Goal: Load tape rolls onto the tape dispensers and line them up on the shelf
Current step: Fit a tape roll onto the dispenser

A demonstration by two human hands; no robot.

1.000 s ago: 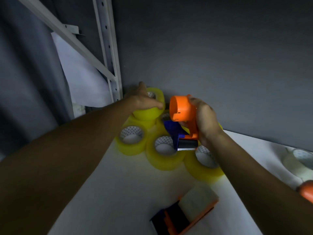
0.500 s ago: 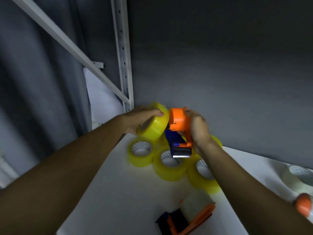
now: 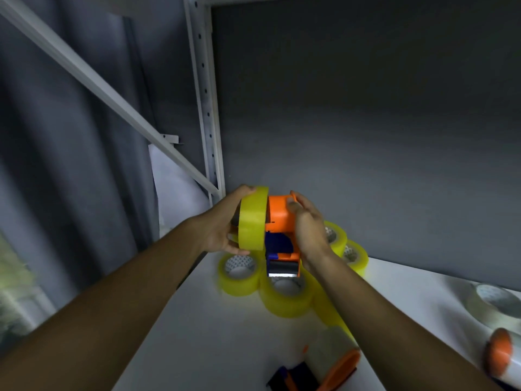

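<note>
The left hand (image 3: 222, 227) curls its fingers and thumb around a yellow tape roll (image 3: 253, 222), held on its edge. The roll touches the orange hub of an orange and blue tape dispenser (image 3: 280, 232). The right hand (image 3: 306, 221) wraps around that dispenser from the other side. Both are held up above the white shelf (image 3: 220, 334). More yellow tape rolls (image 3: 284, 294) lie flat below. Another loaded dispenser (image 3: 327, 362) lies closer.

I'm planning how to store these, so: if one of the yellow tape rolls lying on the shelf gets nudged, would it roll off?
Probably not as they lie. The yellow rolls rest flat on the white shelf, cores up, so a nudge would likely slide them. They sit clustered, touching, so one would likely shove its neighbours. Stood on edge like the held roll, one could roll freely.
</note>
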